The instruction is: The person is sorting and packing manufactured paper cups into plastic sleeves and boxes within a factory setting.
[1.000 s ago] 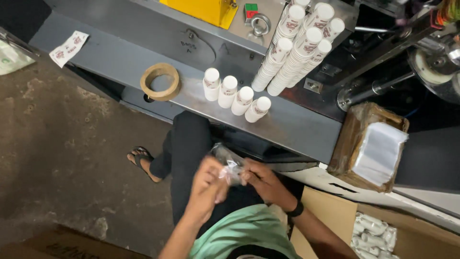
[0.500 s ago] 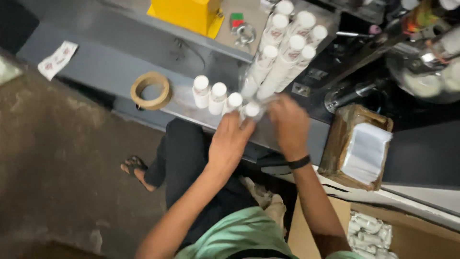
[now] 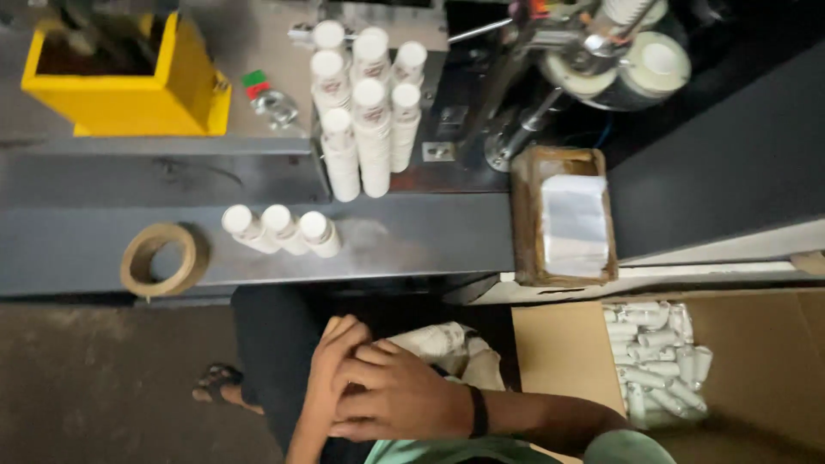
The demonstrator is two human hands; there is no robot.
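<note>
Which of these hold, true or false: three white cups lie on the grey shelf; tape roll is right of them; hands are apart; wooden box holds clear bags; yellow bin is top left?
1. Three white cups lie on the grey shelf. True.
2. The tape roll is right of the cups. False: it lies to their left.
3. The hands are apart. False: the right hand overlaps the left hand over the lap.
4. The wooden box holds clear bags. True.
5. The yellow bin is at top left. True.
</note>
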